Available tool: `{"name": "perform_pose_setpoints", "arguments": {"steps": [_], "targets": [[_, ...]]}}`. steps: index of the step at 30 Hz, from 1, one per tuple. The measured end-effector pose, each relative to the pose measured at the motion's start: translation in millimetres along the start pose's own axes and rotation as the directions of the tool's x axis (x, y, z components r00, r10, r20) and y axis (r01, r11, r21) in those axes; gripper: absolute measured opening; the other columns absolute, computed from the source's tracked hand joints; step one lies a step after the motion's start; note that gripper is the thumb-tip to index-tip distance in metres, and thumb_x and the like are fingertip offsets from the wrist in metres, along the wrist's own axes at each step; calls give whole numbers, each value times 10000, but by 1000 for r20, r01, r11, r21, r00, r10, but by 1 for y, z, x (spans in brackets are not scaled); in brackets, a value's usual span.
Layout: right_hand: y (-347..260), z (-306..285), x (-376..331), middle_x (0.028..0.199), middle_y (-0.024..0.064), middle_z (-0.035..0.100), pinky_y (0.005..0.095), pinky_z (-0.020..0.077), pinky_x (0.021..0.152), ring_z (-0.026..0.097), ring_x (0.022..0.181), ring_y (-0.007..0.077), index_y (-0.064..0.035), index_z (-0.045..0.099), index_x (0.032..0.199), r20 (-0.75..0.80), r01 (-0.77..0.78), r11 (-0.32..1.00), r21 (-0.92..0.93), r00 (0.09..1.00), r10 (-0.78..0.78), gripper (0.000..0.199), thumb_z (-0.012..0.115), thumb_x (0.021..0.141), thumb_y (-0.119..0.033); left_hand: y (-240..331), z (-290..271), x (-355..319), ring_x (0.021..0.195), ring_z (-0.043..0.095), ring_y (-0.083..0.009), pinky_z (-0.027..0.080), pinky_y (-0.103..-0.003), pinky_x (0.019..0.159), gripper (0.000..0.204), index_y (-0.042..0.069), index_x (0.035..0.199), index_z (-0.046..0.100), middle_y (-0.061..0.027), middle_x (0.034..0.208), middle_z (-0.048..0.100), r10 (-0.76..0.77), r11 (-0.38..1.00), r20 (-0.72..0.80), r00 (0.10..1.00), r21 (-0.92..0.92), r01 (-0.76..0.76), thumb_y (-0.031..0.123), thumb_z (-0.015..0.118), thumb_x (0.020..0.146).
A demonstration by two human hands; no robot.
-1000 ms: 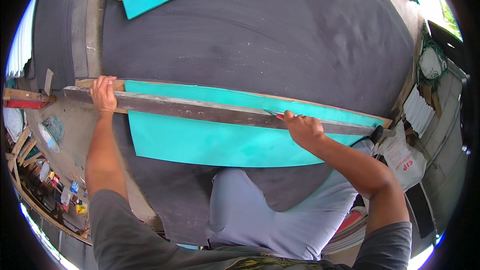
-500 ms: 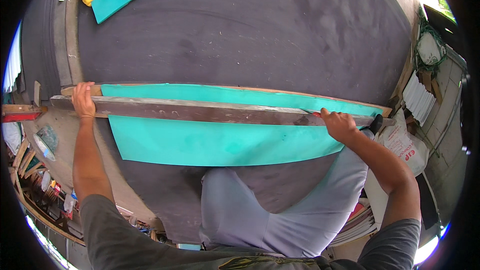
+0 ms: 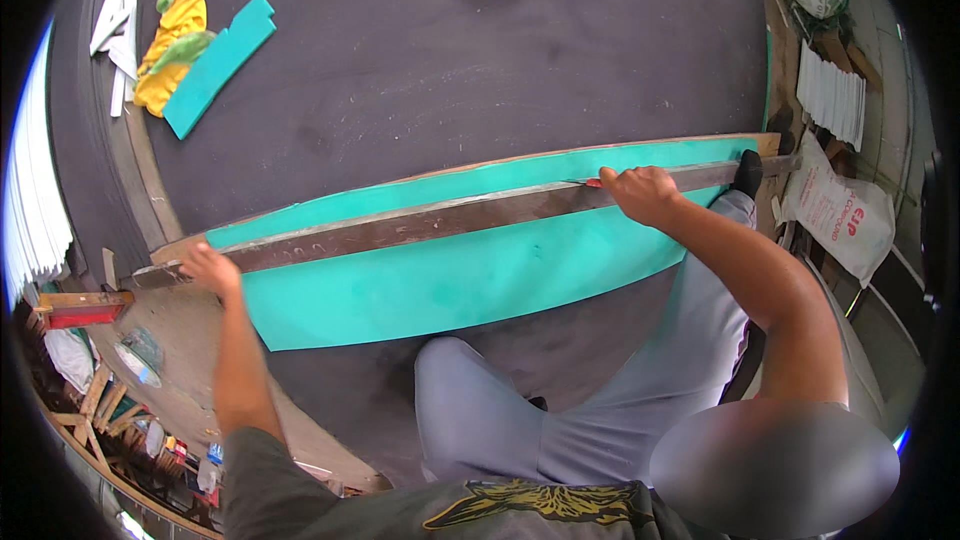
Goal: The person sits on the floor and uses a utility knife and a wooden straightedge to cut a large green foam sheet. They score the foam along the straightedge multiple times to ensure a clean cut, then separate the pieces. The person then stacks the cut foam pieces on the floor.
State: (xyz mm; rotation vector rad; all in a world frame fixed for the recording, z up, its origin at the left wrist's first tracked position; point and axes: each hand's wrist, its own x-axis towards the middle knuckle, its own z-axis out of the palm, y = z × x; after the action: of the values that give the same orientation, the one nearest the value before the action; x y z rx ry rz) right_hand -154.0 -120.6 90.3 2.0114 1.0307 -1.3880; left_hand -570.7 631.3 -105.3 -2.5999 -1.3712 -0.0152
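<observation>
A long dark straight bar (image 3: pixel 420 230) lies across a turquoise sheet (image 3: pixel 400 300), running from the left edge of the work surface up to the right. Near the bar's left end is my left hand (image 3: pixel 212 268), its fingers stretched out loosely and slightly blurred; whether it touches the bar I cannot tell. My right hand (image 3: pixel 645 195) is closed around a cutter knife (image 3: pixel 594 183), of which a bit of red handle and a thin blade show. The blade points left along the bar's far edge. My black-covered foot (image 3: pixel 747 175) rests on the bar's right end.
Beneath everything spreads a dark board (image 3: pixel 450 60). A turquoise offcut (image 3: pixel 220 65) lies beside a yellow and green cloth (image 3: pixel 178 45) at the far left. White strips (image 3: pixel 120 15) are at the left edge. To the right are a white sack (image 3: pixel 840 205) and stacked white sheets (image 3: pixel 832 95).
The view has shifted and tilted. My right hand with the cutter knife has moved left along the bar. My left hand has loosened from its grip on the bar.
</observation>
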Motion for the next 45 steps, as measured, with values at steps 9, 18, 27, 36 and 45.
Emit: {"name": "perform_pose_setpoints", "arguments": {"steps": [9, 18, 27, 36, 45], "targets": [[-1, 20, -14, 986, 176, 781, 400, 636, 722, 794, 907, 297, -20, 515, 1180, -59, -44, 996, 73, 997, 48, 169, 526, 1045, -123, 374, -141, -189, 1603, -14, -492, 59, -610, 1286, 853, 71, 1680, 182, -320, 1723, 0, -317, 898, 272, 909, -222, 380, 675, 144, 1079], [3, 37, 3, 859, 125, 763, 373, 617, 677, 787, 823, 255, -36, 499, 1135, -146, 17, 995, 95, 989, -3, 162, 570, 1005, -103, 376, -143, -194, 1604, 12, -491, 82, -619, 1277, 745, 257, 1666, 316, -318, 1724, 6, -339, 903, 236, 911, -188, 385, 684, 158, 1076], [2, 32, 3, 1065, 147, 778, 393, 621, 789, 781, 993, 283, -37, 533, 1211, -80, 2, 996, 90, 997, 5, 206, 537, 1054, -170, 376, -135, -193, 1604, 7, -494, 94, -644, 1266, 700, 346, 1644, 357, -315, 1725, 4, -348, 905, 260, 901, -159, 396, 703, 180, 1068], [5, 31, 4, 1113, 145, 772, 420, 625, 794, 774, 1026, 295, -27, 550, 1242, -62, 27, 976, 215, 998, -13, 260, 562, 1054, -207, 368, -119, -189, 1607, 18, -484, 99, -628, 1272, 681, 368, 1622, 401, -309, 1728, 29, -341, 905, 183, 922, -201, 375, 717, 232, 1063], [8, 29, 4, 1108, 136, 771, 418, 626, 785, 773, 1021, 288, -23, 542, 1306, -48, 48, 969, 244, 998, -38, 308, 562, 1053, -197, 367, -122, -188, 1610, 49, -463, 90, -584, 1290, 661, 399, 1614, 404, -310, 1726, 49, -357, 913, 203, 912, -131, 387, 713, 208, 1067]]}}
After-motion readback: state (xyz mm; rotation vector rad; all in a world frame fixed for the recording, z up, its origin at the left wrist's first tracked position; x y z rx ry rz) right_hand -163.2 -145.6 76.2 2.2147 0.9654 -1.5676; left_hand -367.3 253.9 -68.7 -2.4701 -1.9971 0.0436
